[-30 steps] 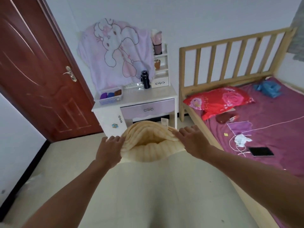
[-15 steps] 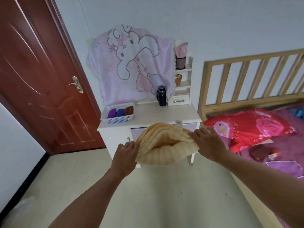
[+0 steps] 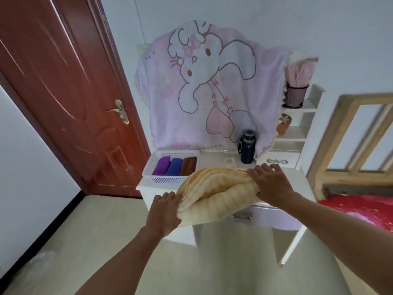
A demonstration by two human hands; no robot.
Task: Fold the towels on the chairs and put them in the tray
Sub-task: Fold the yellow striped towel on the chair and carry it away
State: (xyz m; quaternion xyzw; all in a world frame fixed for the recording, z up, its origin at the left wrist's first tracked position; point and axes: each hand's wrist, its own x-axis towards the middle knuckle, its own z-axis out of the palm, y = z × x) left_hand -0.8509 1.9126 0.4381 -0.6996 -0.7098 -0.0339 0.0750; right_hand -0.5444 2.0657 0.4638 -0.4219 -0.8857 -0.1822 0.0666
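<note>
A folded pale yellow ribbed towel [image 3: 217, 196] hangs between my two hands over the front edge of the white dressing table [image 3: 297, 184]. My left hand [image 3: 163, 211] grips its left end and my right hand [image 3: 270, 186] grips its right end. Just beyond the towel's left half stands the white mesh tray [image 3: 168, 179], on the table's left side. Three rolled towels lie in it side by side: purple [image 3: 161, 166], blue [image 3: 175, 166] and brown [image 3: 188, 166].
A dark water bottle [image 3: 246, 146] stands on the table behind the towel. A pink cartoon blanket [image 3: 208, 86] hangs over the mirror. Small shelves [image 3: 297, 128] stand at the table's right, a red-brown door [image 3: 63, 92] at left, a wooden bed frame [image 3: 350, 135] at right.
I have walked closer to the dressing table, carrying the folded yellow towel in both hands. The towel is now over the table's front edge, close to the tray.
</note>
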